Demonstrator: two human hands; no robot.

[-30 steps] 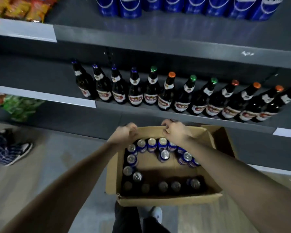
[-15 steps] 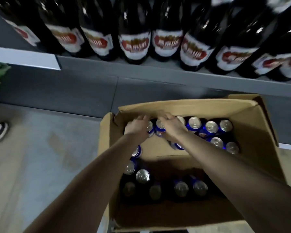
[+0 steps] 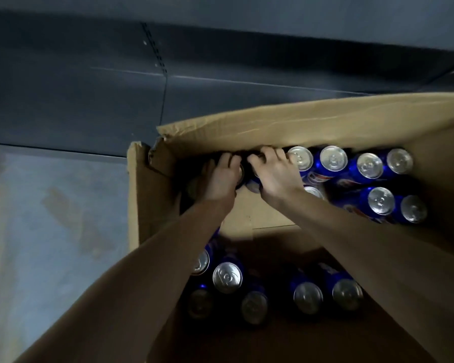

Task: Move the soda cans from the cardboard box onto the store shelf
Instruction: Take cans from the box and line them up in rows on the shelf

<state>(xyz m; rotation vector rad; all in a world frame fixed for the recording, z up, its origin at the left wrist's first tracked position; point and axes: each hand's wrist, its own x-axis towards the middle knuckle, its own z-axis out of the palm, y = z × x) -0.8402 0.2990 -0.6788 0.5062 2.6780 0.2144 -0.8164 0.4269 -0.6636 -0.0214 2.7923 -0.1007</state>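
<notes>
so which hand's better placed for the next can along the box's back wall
Probably the right hand: it lies right beside the nearest free can of the back row. The left hand is deeper in the cardboard box corner, with the right hand between it and that row.

To my left lies a blue-grey floor, dull and mottled, with a brownish smear running slantwise across it and a paler worn area towards the near left corner. At the far side a dark grey panel rises straight from the floor's far edge and spans the whole width. A thin slotted strip slants down the panel, with a fine vertical seam below it and a small white speck just left of the strip.
</notes>
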